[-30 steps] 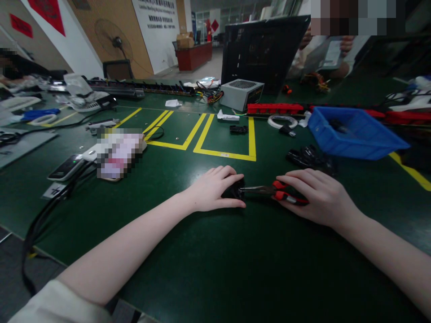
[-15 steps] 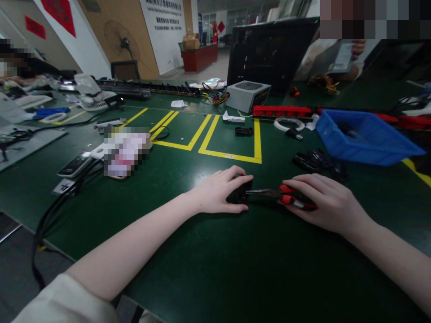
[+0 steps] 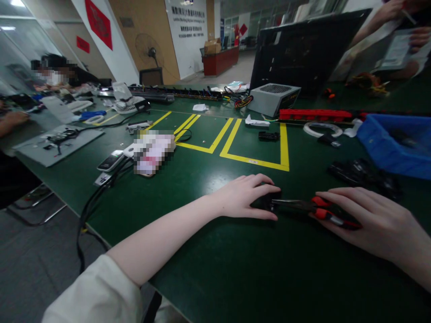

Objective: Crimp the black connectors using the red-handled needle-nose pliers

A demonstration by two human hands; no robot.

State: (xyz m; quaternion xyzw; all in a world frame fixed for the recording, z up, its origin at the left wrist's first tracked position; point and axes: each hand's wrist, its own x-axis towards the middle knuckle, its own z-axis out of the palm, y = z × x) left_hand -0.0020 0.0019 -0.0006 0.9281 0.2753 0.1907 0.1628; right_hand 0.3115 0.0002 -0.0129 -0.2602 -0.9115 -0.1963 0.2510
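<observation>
My right hand (image 3: 373, 220) is closed around the red-and-black handles of a pair of long-nose pliers (image 3: 305, 205). The pliers' jaws point left and meet a small black part (image 3: 267, 202) on the green table. Thumb and fingers of my left hand (image 3: 247, 197) curve round that black part, holding it down on the tabletop. Much of it is hidden by the hand, and its kind does not show. Farther back, a small black piece (image 3: 268, 136) lies inside a yellow tape outline (image 3: 254, 162).
Right of the tape stand a blue bin (image 3: 393, 154) and a pile of black parts (image 3: 363, 175). A grey power supply (image 3: 274, 98) sits behind. To the left lie a phone (image 3: 153, 154) and black cables (image 3: 90, 197). Another person's hands (image 3: 417, 42) show at the back right.
The whole scene has shifted to the right in view as the head turned left. Both hands, the pliers and the black part keep nearly the same arrangement.
</observation>
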